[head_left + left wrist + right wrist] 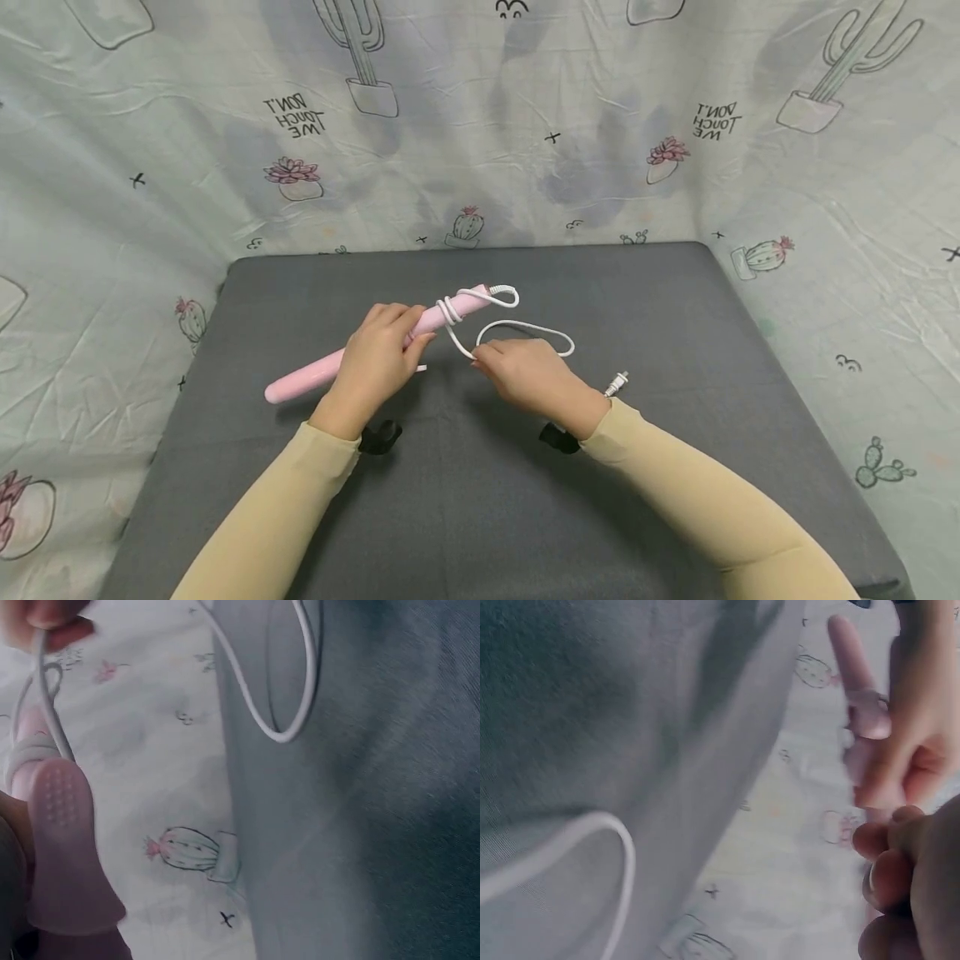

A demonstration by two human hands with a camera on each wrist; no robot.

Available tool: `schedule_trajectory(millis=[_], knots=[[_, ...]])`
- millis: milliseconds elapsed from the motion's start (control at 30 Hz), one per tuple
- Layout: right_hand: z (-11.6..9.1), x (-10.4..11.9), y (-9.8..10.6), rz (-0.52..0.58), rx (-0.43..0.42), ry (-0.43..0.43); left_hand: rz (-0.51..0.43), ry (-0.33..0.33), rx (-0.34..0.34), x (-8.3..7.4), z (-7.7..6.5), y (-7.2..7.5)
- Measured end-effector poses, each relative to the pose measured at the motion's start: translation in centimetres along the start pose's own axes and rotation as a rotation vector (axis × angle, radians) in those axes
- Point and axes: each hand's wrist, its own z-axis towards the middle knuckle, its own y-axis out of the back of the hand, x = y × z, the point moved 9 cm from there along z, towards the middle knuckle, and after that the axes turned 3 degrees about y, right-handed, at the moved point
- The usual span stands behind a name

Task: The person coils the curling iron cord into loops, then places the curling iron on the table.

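A pink curling iron [306,379] is held at a slant above the grey table, its rounded tip toward the left. My left hand [378,354] grips it around the middle. In the left wrist view, its clamp lever [60,802] shows a patch of small raised dots. White cord [450,310] is wound in a few turns round the handle near the cord end. My right hand [528,371] pinches the cord to the right of the handle. Beyond the right hand the cord makes a loose loop [555,331], and its plug [617,383] shows beside the right wrist.
Under both hands lies a dark grey cloth-covered table [450,517]. A pale curtain [480,125] printed with cacti hangs behind and at both sides. Black wrist devices [381,437] sit below each wrist. A small white tip [422,367] pokes out beside the left thumb.
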Motion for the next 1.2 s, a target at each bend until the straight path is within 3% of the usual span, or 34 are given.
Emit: schedule_trajectory(millis=[233, 500, 633, 800, 1000, 1200], knots=[[0.4, 0.4, 3.1, -0.008, -0.054, 0.104, 0.050, 0.001, 0.068, 0.5, -0.3, -1.6], [1.5, 0.8, 4.3, -0.027, -0.088, 0.205, 0.099, -0.058, 0.170, -1.3, -0.8, -2.5], [2.1, 0.3, 4.5, -0.027, -0.087, 0.198, 0.123, -0.129, 0.214, -2.3, -1.3, -2.8], [2.8, -0.5, 4.8, 0.008, -0.085, 0.198, 0.111, -0.240, 0.213, -3.5, -2.1, -2.6], [3.3, -2.3, 4.5, 0.146, -0.049, 0.130, 0.093, -0.338, 0.209, -4.1, -3.2, -2.5], [3.6, -3.6, 3.3, 0.247, 0.026, 0.048, 0.059, -0.394, 0.215, -4.2, -4.0, -2.2]])
